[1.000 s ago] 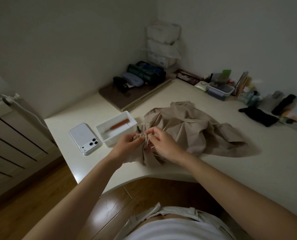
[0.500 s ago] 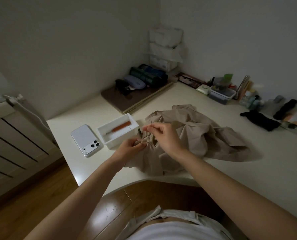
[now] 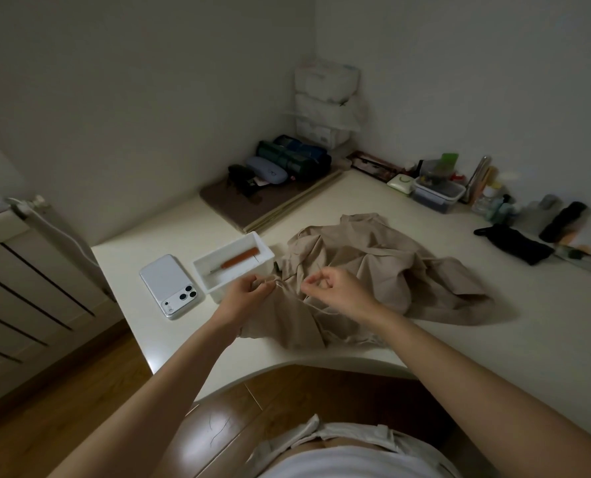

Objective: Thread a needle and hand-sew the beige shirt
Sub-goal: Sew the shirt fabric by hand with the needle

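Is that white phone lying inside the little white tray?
No, the white phone lies camera side up on the desk beside the white tray, which holds an orange-handled tool.

A single wide-angle camera, worn on the head, looks forward and down across the desk (image 3: 545,322) toward the room corner. It sits close: both forearms enter from the bottom edge, and the left hand (image 3: 244,298) and right hand (image 3: 342,293) land near mid-frame. The wearer's lap fills the bottom.
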{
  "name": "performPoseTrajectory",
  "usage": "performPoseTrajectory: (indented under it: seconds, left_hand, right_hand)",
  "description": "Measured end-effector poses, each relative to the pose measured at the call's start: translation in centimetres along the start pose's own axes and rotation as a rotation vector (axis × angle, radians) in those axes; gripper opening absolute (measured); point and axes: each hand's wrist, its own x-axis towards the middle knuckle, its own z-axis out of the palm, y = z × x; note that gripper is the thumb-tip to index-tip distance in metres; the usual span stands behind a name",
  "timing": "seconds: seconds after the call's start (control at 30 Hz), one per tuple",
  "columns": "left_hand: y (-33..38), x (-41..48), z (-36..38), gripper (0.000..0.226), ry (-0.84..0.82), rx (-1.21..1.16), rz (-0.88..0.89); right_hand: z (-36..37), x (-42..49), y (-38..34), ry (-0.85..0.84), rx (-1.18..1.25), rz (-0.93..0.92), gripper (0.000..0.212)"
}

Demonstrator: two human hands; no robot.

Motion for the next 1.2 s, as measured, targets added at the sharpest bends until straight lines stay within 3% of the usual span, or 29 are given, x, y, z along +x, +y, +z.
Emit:
performPoseTrajectory:
  seconds: [0.43,0.67,0.87,1.0,1.2]
  left_hand:
    - [0.9,-1.4,0.2,0.014,-0.062,-0.008,0.058]
    - [0.0,-1.3,-0.1,0.027,-0.012,0.018,0.026]
    - [-0.4,-1.1,0.0,0.029,-0.019,0.034,0.004]
    - [-0.4,-1.0,-0.1,0.027,0.005,0.028,0.005]
    - [-0.2,-0.6,-0.4,0.022,0.077,0.036,0.013]
  right_hand:
    - [2.2,0.3,-0.9,0.012,-0.083,-0.083,0.011]
    - [0.6,-0.7,0.1,0.066,-0.091,-0.120,0.013]
    - [0.6,-1.4,-2.2,-0.033,0.340,-0.158,0.014]
    - [0.7,-1.5,-2.3,0.029,0.347,-0.060,0.017]
    - [0.7,-1.8,0.5,-0.076,0.089,0.187,0.017]
